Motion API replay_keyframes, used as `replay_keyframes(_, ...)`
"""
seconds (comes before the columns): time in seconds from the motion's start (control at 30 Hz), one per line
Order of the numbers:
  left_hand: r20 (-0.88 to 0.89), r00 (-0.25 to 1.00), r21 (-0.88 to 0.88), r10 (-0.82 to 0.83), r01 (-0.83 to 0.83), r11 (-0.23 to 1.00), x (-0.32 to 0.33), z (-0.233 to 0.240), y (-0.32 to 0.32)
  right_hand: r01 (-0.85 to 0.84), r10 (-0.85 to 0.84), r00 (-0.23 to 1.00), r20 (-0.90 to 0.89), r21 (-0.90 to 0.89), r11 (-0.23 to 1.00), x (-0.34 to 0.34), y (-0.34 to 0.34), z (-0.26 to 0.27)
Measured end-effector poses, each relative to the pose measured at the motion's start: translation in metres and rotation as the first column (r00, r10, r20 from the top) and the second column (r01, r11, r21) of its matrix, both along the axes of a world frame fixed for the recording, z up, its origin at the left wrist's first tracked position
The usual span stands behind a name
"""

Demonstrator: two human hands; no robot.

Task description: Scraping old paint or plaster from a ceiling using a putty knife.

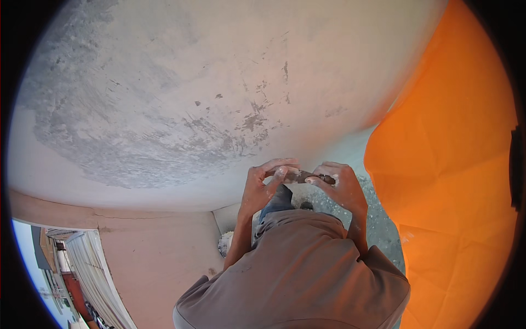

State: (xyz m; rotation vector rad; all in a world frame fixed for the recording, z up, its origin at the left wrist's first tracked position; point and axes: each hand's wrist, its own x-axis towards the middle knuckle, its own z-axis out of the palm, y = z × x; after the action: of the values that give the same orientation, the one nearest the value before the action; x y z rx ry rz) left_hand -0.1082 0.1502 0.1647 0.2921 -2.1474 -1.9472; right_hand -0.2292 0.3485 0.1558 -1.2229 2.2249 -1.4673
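Both my hands are raised before my chest, dusted with white plaster or filler. Between them is a dark, narrow tool with white smears, perhaps a putty knife or scraper; its exact kind is unclear. My left hand grips one end, the thumb laid along it. My right hand holds the other end between thumb and curled fingers. Beyond the hands rises a plastered wall with grey, rough patches and scattered dark scrape marks.
An orange sheet hangs along the right side. Below lies a white-speckled floor. A smeared bucket stands by the wall corner, left of my legs. A window opening with a pale curtain is at the lower left.
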Motion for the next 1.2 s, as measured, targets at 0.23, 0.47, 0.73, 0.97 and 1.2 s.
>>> replay_keyframes(0.23,0.053,0.99,-0.008,0.131,-0.131,0.991,0.008,-0.011,0.02,0.095,-0.092,0.995,-0.043,0.054,0.994,0.027,0.018,-0.009)
replay_keyframes(0.47,0.07,0.969,-0.129,0.236,-0.226,0.965,0.034,-0.009,0.018,0.067,-0.063,0.997,-0.037,0.123,0.99,0.028,0.037,-0.015)
replay_keyframes(0.73,0.105,0.982,-0.244,0.159,-0.13,0.961,0.058,-0.004,0.008,-0.063,0.102,0.983,-0.15,0.247,0.967,0.024,0.021,-0.014)
replay_keyframes(0.97,0.049,0.965,-0.216,0.257,-0.241,0.946,0.085,-0.008,-0.001,-0.144,0.192,0.97,-0.15,0.284,0.948,0.046,-0.004,-0.001)
replay_keyframes(1.2,0.001,0.942,-0.284,0.336,-0.321,0.903,0.159,0.009,-0.003,-0.254,0.317,0.936,-0.154,0.329,0.91,0.088,-0.026,0.001)
